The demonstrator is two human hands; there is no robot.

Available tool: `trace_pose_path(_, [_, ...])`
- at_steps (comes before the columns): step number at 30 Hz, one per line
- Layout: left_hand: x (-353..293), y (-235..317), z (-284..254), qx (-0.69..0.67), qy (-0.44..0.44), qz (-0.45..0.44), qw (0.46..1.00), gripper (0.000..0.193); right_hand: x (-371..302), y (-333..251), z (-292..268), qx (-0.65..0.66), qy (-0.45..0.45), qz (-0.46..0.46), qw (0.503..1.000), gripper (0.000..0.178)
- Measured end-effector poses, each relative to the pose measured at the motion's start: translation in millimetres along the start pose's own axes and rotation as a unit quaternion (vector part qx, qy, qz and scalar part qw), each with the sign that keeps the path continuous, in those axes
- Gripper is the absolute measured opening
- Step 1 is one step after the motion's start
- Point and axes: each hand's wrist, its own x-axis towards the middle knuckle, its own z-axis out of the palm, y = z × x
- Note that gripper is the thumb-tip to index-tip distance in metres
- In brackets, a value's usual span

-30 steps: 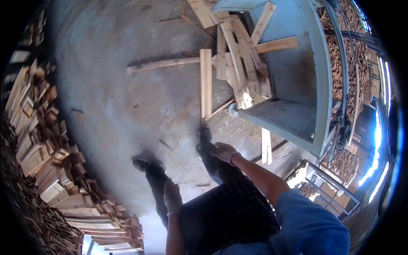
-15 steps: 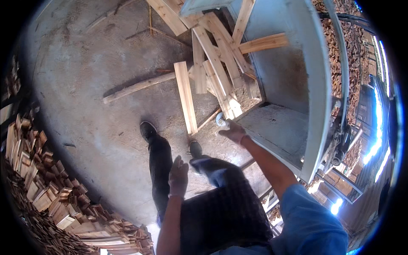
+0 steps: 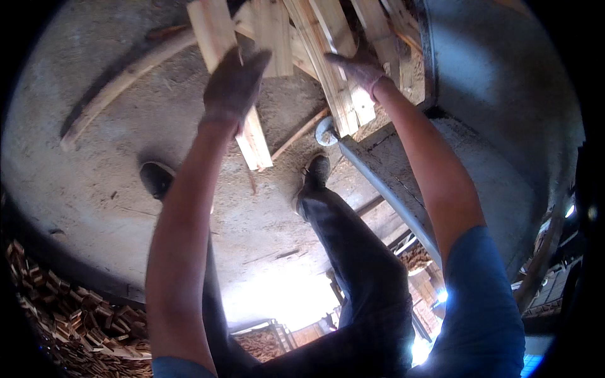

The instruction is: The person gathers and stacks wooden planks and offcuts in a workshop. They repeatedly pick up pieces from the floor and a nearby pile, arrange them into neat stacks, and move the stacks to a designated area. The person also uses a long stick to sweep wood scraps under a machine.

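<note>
A: Starting at the far left, what is there?
B: A heap of short split wood (image 3: 82, 327) along the lower edge, then a long rough-edged slab (image 3: 126, 79) lying on the concrete floor (image 3: 88, 189). The left shoe (image 3: 157, 178) stands below it.

A: And the left hand?
B: The gloved left hand (image 3: 234, 85) is over the middle of a sawn plank (image 3: 211, 28), whose ends show above and below it. Thumb and fingers are spread wide. Whether they touch the wood, I cannot tell; there is blur.

A: Further right?
B: A thin stick (image 3: 302, 135) slants across the floor, with the right shoe (image 3: 318, 170) just beyond its upper end. Next come overlapping pine boards (image 3: 334, 101), their near ends by a round pale fitting (image 3: 326, 131) on the corner of an open metal bin (image 3: 389, 196).

A: The right hand?
B: The gloved right hand (image 3: 362, 68) is over those boards, thumb held away from the fingers, the grip wide. I see nothing clasped in it, though contact is unclear.

A: So which step is this?
B: I judge it a reach, both arms stretched out to the wood. Taking hold would call for thumb and fingers closing around a plank's edges.

A: Any labels or brands?
B: None that I can read, on wood, bin or clothing.
</note>
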Motion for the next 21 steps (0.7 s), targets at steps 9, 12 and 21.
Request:
trace_pose_path(9, [-11.5, -85.4, 118.1, 0.045, 0.019, 0.125, 0.991, 0.049, 30.8, 4.3, -7.4, 0.022, -0.005, -0.163, 0.986, 0.12])
trace_pose_path(12, [-58.7, -74.4, 150.5, -0.122, -0.093, -0.043, 0.987, 0.059, 53.7, 51.7, -6.8, 0.099, -0.136, -0.099, 0.981, 0.117])
trace_pose_path(21, [22.6, -47.5, 132.9, -0.417, -0.098, -0.033, 0.903, 0.075, 47.8, 44.9, 3.9, 0.246, -0.251, -0.028, 0.936, 0.088])
